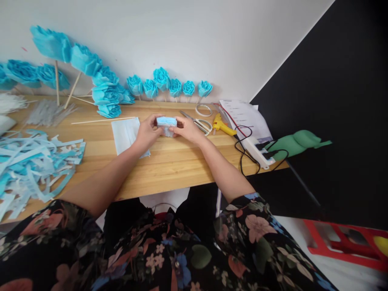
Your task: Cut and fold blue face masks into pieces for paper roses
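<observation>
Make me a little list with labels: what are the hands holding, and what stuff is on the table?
left hand: pinches the left end of the blue piece
right hand: pinches its right end
under left hand: white sheet
table: wooden
by the wall: blue flowers on sticks
right of the hands: scissors, glue gun, power strip
far left: scraps
</observation>
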